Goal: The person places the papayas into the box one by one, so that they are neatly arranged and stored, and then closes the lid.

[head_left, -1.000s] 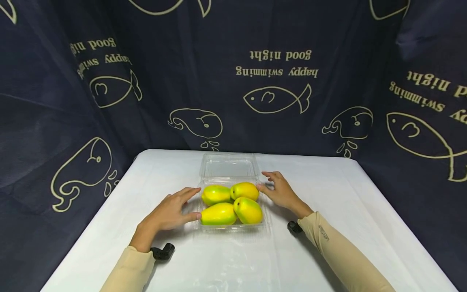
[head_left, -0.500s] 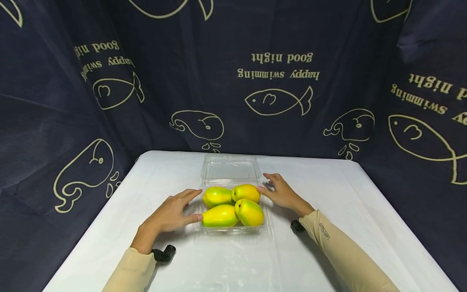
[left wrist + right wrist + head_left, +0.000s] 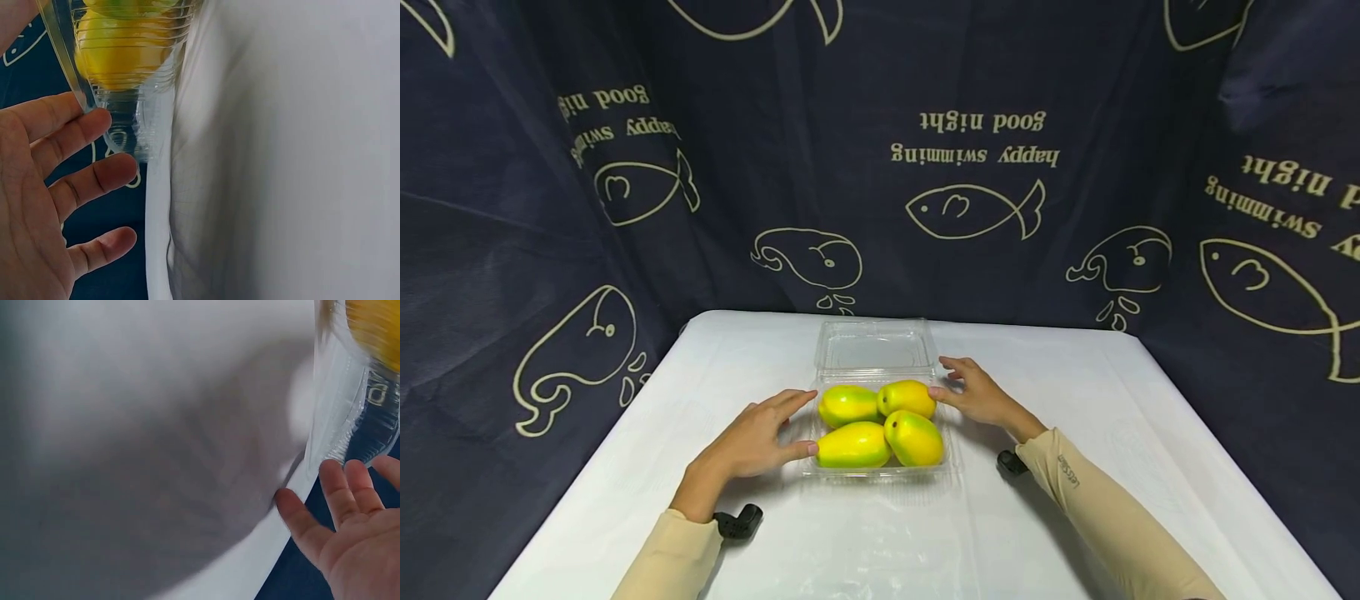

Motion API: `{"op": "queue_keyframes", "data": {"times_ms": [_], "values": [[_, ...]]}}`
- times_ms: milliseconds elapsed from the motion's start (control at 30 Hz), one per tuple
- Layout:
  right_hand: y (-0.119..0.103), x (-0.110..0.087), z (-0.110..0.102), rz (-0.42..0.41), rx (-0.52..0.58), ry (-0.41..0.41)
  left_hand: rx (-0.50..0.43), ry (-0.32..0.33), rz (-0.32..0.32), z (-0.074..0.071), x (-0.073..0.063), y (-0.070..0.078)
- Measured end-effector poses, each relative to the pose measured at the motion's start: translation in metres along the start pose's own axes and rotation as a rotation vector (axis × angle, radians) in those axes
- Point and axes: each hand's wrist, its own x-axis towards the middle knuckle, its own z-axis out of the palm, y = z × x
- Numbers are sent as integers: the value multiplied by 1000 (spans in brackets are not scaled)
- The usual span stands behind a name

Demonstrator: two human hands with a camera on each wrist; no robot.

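Observation:
In the head view a clear plastic clamshell box (image 3: 880, 472) stands on the table, holding several yellow-green mangoes. One mango (image 3: 852, 445) lies at the front left, another (image 3: 914, 438) at the front right. The hinged lid (image 3: 876, 346) is folded back behind the base. My left hand (image 3: 748, 440) is at the box's left side, fingers spread, thumb and fingertips right at the rim. On the far side, my right hand (image 3: 981, 398) has its thumb at the rear right corner, close by the rear right mango (image 3: 907, 400). The left wrist view shows extended fingers (image 3: 103, 176) beside the ribbed wall.
White cloth covers the table (image 3: 880, 542). Behind it and at both sides hangs a dark blue curtain (image 3: 865, 125) with fish drawings. Black wrist cameras (image 3: 739, 522) sit close above the cloth on both arms.
The scene sits slightly lower in the head view. Both hands, the box and the mangoes keep the same positions relative to one another.

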Motion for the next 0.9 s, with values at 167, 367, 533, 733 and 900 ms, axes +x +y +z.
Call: {"op": "queue_keyframes", "data": {"times_ms": [167, 367, 533, 733, 900], "values": [[0, 0, 2, -7, 78, 36, 8, -2, 1, 1, 1, 0], [-5, -1, 5, 22, 242, 44, 7, -6, 3, 0, 1, 0], [-9, -1, 5, 33, 324, 55, 0, -9, 4, -2, 2, 0], [-8, 0, 7, 71, 381, 82, -1, -11, 0, -2, 1, -1], [-9, 0, 9, 96, 433, 113, 0, -7, 1, -1, 0, -1]]}}
